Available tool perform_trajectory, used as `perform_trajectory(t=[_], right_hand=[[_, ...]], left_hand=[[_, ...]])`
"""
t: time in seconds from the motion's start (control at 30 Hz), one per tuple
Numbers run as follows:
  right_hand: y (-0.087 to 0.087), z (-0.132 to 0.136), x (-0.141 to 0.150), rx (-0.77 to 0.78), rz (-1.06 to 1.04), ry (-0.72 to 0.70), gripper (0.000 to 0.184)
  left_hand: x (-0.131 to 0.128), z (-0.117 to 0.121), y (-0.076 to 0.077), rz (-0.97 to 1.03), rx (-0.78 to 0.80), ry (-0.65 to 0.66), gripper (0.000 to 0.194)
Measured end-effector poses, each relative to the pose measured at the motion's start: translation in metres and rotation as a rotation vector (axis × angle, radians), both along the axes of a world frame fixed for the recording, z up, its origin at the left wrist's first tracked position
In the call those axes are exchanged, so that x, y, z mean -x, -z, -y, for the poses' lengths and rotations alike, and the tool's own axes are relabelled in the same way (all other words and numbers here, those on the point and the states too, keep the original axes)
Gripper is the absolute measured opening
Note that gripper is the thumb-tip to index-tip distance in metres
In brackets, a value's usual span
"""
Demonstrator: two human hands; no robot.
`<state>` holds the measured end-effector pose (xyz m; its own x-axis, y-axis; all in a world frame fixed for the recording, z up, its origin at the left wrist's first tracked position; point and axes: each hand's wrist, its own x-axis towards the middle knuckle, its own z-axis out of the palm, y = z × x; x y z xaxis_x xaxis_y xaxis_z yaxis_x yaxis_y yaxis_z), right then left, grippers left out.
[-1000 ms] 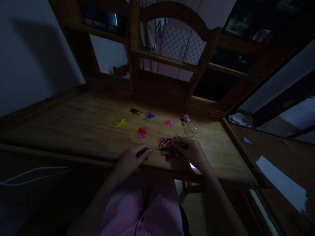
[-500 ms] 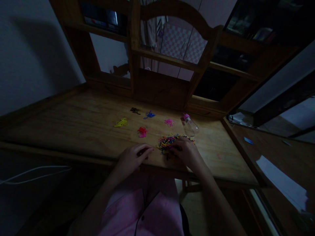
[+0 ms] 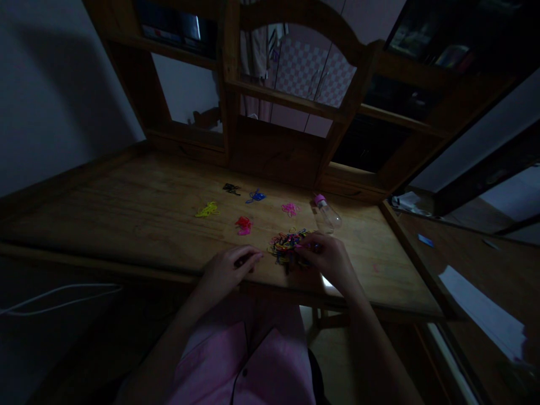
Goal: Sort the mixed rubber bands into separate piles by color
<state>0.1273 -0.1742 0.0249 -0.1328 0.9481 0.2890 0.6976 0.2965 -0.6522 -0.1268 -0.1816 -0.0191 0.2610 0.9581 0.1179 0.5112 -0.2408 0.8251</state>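
A mixed heap of colourful rubber bands [image 3: 283,243] lies near the table's front edge. My right hand [image 3: 327,256] is over the heap's right side, thumb and finger pinched on what looks like a pink rubber band [image 3: 297,246]. To the left of the heap, my left hand [image 3: 234,267] rests at the table edge with thumb and forefinger together; whatever they hold is too small to make out. Beyond the hands lie sorted bunches: yellow bands [image 3: 207,210], red and pink bands [image 3: 243,225], black bands [image 3: 231,189], blue bands [image 3: 256,196] and pink bands [image 3: 290,209].
A clear bulb-shaped bottle with a pink cap [image 3: 327,211] lies behind the heap to the right. The wooden table [image 3: 126,208] backs onto a shelf unit with a mirror [image 3: 312,73]. White papers [image 3: 483,312] lie on a lower surface at the right.
My right hand has shifted slightly right and its fingers have drawn together at the heap, with pink now showing at the tips. My left hand has barely moved.
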Motion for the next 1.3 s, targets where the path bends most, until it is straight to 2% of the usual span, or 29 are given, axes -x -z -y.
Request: perform_trajectory(t=[0.17,0.33,0.53,0.73,0.9,1.07,1.3], right_hand=[[-0.012,0.011,-0.031,0.036,-0.188,0.124,0.026],[-0.003,0.028,-0.057,0.126,-0.170,0.152,0.027],[0.001,0.046,-0.041,0.087,-0.047,0.084,0.014],[0.007,0.043,-0.024,0.058,0.016,-0.024,0.010],[0.012,0.039,-0.023,0.062,0.025,0.030,0.008],[0.008,0.041,-0.027,0.044,-0.088,0.101,0.011],[0.006,0.042,-0.055,0.123,-0.201,0.225,0.023]], left_hand=[[-0.001,0.001,-0.001,-0.007,-0.008,0.002,0.034],[0.000,0.001,-0.002,-0.021,0.001,-0.008,0.030],[0.000,-0.001,0.001,-0.013,0.003,0.002,0.031],[0.000,-0.002,0.002,-0.021,-0.007,0.006,0.031],[0.000,-0.001,0.001,-0.022,-0.009,0.002,0.032],[0.000,-0.001,0.002,-0.026,-0.015,-0.005,0.032],[0.000,0.000,0.001,-0.022,0.000,-0.001,0.030]])
